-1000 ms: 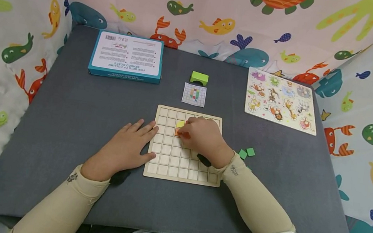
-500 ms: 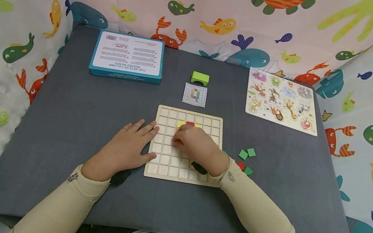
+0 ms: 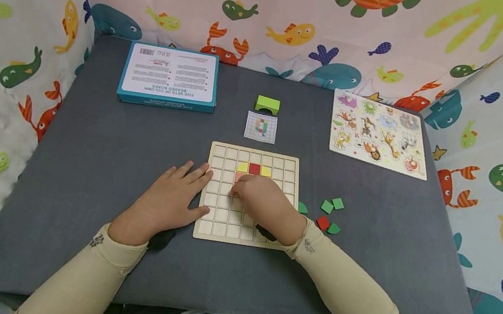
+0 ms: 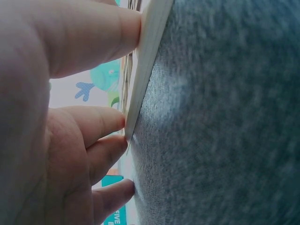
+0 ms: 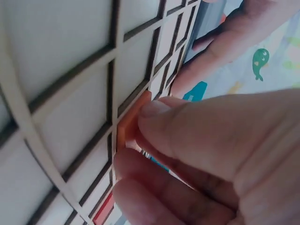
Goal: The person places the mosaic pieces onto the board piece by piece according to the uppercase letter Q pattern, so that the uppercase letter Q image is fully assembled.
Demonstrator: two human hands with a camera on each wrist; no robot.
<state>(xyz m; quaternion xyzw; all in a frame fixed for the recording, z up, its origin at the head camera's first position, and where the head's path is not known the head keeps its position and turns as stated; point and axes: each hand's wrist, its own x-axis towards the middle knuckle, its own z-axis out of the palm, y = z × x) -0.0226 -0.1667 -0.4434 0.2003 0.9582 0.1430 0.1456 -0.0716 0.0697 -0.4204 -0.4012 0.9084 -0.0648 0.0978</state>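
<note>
A wooden grid board (image 3: 219,229) lies in front of me. My left hand (image 3: 165,206) stays spread at its left side, with fingertips and thumb touching the rim, as the left wrist view also shows. Bent over the middle of the grid, my right hand (image 3: 269,204) pinches an orange tile (image 5: 133,117) between thumb and fingers, right at a cell. Above the knuckles sit a yellow tile (image 3: 243,167), a red tile (image 3: 254,169) and another yellow tile (image 3: 266,171) in a row. Part of an orange tile (image 3: 238,177) shows below the left yellow one; the hand hides the cells beneath it.
Right of the board lie loose green squares (image 3: 327,206), a red piece (image 3: 322,222) and rounded green pieces (image 3: 333,229). Behind it are a pattern card (image 3: 261,127) and a green block (image 3: 268,105). A blue box (image 3: 169,76) and an animal puzzle board (image 3: 380,133) stand farther back.
My right hand has shifted left and toward me over the grid, baring the row of yellow and red tiles and more loose pieces at the right. The left hand holds its place.
</note>
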